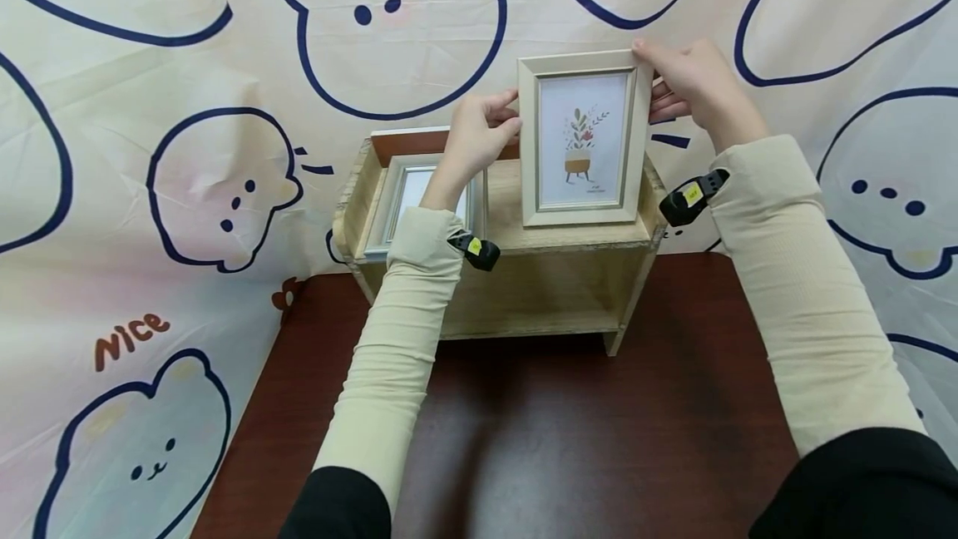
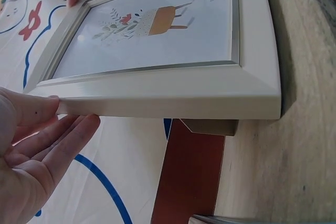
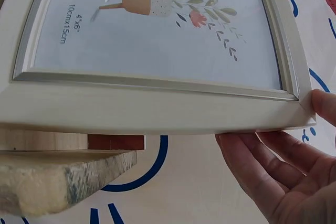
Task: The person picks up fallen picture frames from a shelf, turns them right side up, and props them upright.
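A cream picture frame (image 1: 584,140) with a print of a potted plant stands nearly upright at the right of the small wooden shelf's (image 1: 539,285) top. Its lower edge is close to the top board; contact is hard to tell. My left hand (image 1: 479,135) pinches the frame's left side, thumb at the edge, as the left wrist view shows. At the upper right corner my right hand (image 1: 696,90) holds it, the thumb (image 3: 324,106) on the corner and the fingers along the side. A second pale frame (image 1: 397,181) leans on the shelf's left part, partly hidden by my left arm.
The shelf stands on a dark reddish-brown table (image 1: 599,431) against a cloth backdrop (image 1: 389,40) with bear drawings. A reddish-brown panel (image 1: 407,142) runs along the back of the shelf's top. Low side walls (image 1: 352,198) bound the top board.
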Motion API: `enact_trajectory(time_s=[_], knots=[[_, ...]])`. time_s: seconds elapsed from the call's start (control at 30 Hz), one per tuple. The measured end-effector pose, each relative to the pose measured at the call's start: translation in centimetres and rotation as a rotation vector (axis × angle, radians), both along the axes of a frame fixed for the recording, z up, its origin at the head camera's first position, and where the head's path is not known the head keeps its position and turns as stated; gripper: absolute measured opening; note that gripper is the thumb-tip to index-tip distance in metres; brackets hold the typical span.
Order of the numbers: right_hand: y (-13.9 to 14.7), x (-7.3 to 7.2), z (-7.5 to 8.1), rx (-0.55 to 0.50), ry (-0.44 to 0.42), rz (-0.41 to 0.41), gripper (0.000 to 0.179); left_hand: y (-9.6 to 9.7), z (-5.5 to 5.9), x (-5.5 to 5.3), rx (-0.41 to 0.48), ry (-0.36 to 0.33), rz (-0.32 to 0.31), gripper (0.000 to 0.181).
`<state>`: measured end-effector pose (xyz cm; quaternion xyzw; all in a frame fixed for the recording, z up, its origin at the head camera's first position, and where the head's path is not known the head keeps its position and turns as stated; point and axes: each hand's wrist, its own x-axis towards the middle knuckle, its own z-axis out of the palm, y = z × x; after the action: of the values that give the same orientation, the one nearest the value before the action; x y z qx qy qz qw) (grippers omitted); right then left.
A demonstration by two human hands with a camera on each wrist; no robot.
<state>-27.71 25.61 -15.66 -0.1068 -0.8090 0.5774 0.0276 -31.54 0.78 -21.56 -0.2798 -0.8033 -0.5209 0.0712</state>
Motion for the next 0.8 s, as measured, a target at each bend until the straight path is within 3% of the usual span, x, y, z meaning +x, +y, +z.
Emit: enact_trajectory(time_s=[0.13,0.57,0.8], knots=[[0.05,0.14,-0.04,-0.032,0.003,0.011,0.051,-0.03,-0.04,-0.03,-0.002,0.007,0.001,0.041],[-0.11,0.08,-0.15,-0.048,-0.009,0.013,0.054,-0.2,0.0,0.42,-0.035,0.041,0.026,0.04],[-0.31,0.2,-0.64,0.016,0.039,-0.003,0.076,-0.35,-0.49,0.77,-0.036,0.064,0.056,0.04]])
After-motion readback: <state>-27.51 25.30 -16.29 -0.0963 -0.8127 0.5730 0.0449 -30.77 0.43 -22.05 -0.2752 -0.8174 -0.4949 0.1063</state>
